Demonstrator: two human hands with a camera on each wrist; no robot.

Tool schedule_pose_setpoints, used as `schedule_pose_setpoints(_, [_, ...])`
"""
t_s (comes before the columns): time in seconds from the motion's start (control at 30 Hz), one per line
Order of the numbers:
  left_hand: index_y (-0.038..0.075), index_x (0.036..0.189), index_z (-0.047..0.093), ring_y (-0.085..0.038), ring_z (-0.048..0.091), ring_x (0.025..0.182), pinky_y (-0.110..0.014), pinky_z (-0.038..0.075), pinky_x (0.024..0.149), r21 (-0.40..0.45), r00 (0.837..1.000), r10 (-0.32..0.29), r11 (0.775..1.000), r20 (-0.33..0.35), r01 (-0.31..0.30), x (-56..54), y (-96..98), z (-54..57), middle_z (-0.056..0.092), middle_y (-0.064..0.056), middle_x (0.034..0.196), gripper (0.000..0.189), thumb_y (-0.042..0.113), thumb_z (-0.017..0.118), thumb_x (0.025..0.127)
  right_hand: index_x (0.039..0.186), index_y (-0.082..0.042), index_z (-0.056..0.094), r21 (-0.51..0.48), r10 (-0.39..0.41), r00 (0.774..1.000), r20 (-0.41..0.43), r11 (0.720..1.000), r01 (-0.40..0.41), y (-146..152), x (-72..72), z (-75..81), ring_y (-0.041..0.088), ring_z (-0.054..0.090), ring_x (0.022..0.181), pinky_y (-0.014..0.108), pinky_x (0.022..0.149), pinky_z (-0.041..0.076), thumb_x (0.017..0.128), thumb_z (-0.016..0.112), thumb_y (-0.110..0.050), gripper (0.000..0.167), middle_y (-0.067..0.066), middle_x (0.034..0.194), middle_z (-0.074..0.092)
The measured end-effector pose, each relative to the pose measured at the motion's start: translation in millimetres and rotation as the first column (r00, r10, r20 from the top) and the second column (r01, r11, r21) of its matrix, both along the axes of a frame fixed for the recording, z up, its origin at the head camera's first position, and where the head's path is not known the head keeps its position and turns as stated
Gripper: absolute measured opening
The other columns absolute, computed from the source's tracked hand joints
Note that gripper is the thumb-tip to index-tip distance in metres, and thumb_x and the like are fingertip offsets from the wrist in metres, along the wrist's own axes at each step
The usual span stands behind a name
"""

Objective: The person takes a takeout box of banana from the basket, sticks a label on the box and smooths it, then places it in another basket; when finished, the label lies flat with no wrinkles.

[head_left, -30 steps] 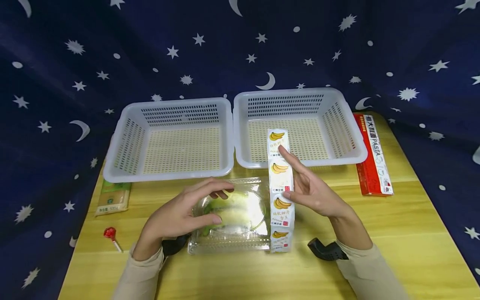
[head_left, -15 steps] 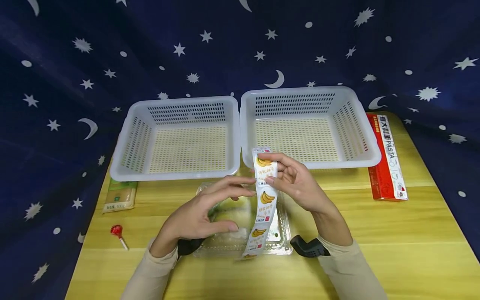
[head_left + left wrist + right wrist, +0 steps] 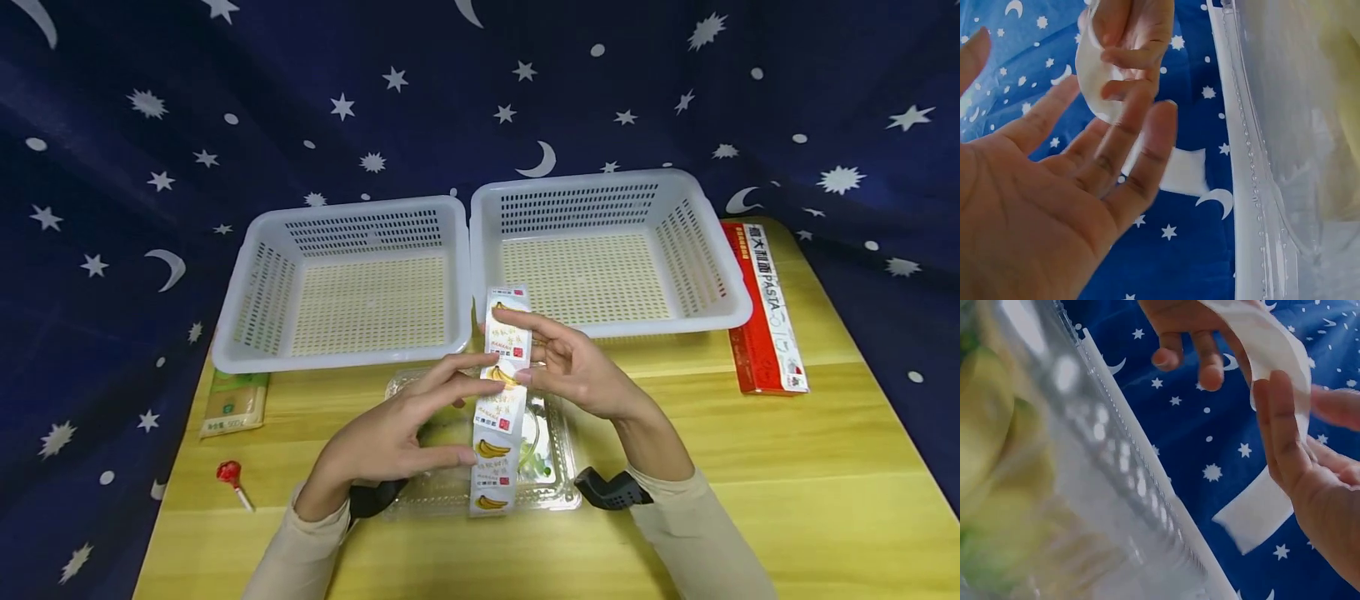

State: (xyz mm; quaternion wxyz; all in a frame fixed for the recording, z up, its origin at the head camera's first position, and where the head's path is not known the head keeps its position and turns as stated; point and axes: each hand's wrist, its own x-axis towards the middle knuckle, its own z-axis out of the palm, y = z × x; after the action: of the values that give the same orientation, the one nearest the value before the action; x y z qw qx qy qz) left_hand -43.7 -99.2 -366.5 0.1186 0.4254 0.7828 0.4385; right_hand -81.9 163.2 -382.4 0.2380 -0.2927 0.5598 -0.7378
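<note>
In the head view, a strip of banana stickers (image 3: 492, 467) is held over a clear plastic box (image 3: 564, 471), which is set on the wooden surface (image 3: 840, 500). The strip is pinched by the fingers of the right hand (image 3: 588, 375). Its middle is overlapped by the fingers of the left hand (image 3: 382, 440), which are spread apart and gently bent; whether the strip is touched by them cannot be told. Beyond, a white basket (image 3: 345, 361) and a second white basket (image 3: 675, 327) are placed side by side, the second flanked by a red pasta carton (image 3: 768, 308). A packet (image 3: 236, 404) is partly hidden by the first basket, and a red lollipop (image 3: 229, 472) is laid nearby. In the left wrist view, the left palm is shown with its thumb held away from the fingers, and the strip is seen curving at the right hand. In the right wrist view, the strip's plain white side is shown, clasped by the right fingers; yellow and green contents are seen blurred through the clear plastic.
</note>
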Motion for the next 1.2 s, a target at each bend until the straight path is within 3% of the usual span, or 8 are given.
schedule_pose_setpoints(0.07, [0.022,0.148,0.041,-0.024,0.027,0.147,-0.050,0.036,0.114,-0.013,1.000,0.006,1.000,-0.003,-0.006,-1.3,0.5,-1.1,0.024,-0.001,0.160,0.068,0.023,0.074,0.088,0.152,0.004,0.023,0.029,-0.014,0.999,-0.029,0.999,0.015,1.7,-0.6,-1.1,0.025,0.055,0.128,0.036,0.099,0.051,0.092,0.054,0.011,0.068,0.026,0.152,0.036])
schedule_pose_setpoints(0.13, [0.022,0.149,0.040,-0.025,0.029,0.146,-0.049,0.038,0.112,-0.017,1.000,0.013,1.000,-0.011,-0.013,-2.3,0.4,-1.8,0.024,-0.002,0.160,0.069,0.022,0.074,0.088,0.153,0.002,0.024,0.060,-0.038,0.998,-0.044,0.997,0.041,3.0,-1.3,-1.6,0.025,0.054,0.128,0.035,0.101,0.050,0.093,0.053,0.010,0.067,0.025,0.152,0.036])
schedule_pose_setpoints(0.43, [0.020,0.148,0.042,-0.028,0.034,0.143,-0.043,0.046,0.105,0.006,0.999,0.049,0.999,-0.018,-0.049,-6.1,0.3,-3.0,0.026,-0.005,0.159,0.067,0.017,0.073,0.088,0.135,0.004,0.051,0.191,-0.177,0.980,-0.092,0.963,0.192,4.1,-2.4,-2.7,0.020,0.063,0.107,0.028,0.086,0.056,0.092,0.059,0.005,0.043,0.015,0.146,0.046])
schedule_pose_setpoints(0.57, [0.019,0.148,0.041,-0.027,0.036,0.142,-0.044,0.047,0.104,0.007,0.998,0.060,0.998,0.010,-0.060,-6.6,0.1,-4.2,0.027,-0.004,0.159,0.068,0.016,0.073,0.088,0.134,0.001,0.056,0.223,-0.171,0.978,-0.117,0.955,0.193,3.4,-2.4,-2.7,0.014,0.060,0.082,0.024,0.072,0.055,0.093,0.060,0.001,0.041,0.014,0.144,0.049])
schedule_pose_setpoints(0.67, [0.018,0.149,0.040,-0.024,0.035,0.143,-0.046,0.044,0.108,0.001,0.998,0.069,0.998,0.016,-0.069,-7.1,0.1,-5.2,0.027,-0.003,0.159,0.071,0.014,0.074,0.087,0.135,-0.001,0.057,0.240,-0.166,0.980,-0.114,0.952,0.189,3.1,-2.6,-2.8,0.009,0.047,0.059,0.024,0.055,0.048,0.094,0.060,0.000,0.041,0.012,0.139,0.054])
schedule_pose_setpoints(0.77, [0.016,0.150,0.040,-0.022,0.041,0.138,-0.042,0.046,0.106,0.009,0.997,0.071,0.997,0.014,-0.071,-7.5,0.0,-5.6,0.029,-0.004,0.158,0.072,0.012,0.074,0.086,0.136,-0.002,0.056,0.245,-0.158,0.982,-0.103,0.953,0.179,2.8,-2.6,-2.2,0.006,0.038,0.048,0.025,0.044,0.039,0.094,0.059,-0.001,0.042,0.014,0.127,0.060])
schedule_pose_setpoints(0.93, [0.013,0.149,0.042,-0.021,0.052,0.125,-0.036,0.050,0.100,0.049,0.998,0.061,0.997,0.009,-0.062,-7.6,-0.2,-5.9,0.035,-0.004,0.153,0.069,0.013,0.073,0.088,0.137,-0.003,0.055,0.249,-0.140,0.985,-0.099,0.955,0.160,2.3,-1.5,-0.9,0.005,0.037,0.049,0.024,0.045,0.039,0.094,0.059,-0.001,0.043,0.015,0.124,0.061])
schedule_pose_setpoints(1.2, [0.013,0.148,0.043,-0.019,0.043,0.134,-0.040,0.043,0.109,0.044,0.998,0.068,0.997,0.004,-0.069,-6.6,-0.8,-5.5,0.038,-0.003,0.150,0.071,0.010,0.075,0.085,0.137,0.002,0.053,0.231,-0.118,0.986,-0.118,0.962,0.143,2.1,1.4,0.4,0.013,0.052,0.067,0.024,0.071,0.055,0.092,0.061,0.002,0.046,0.016,0.143,0.050])
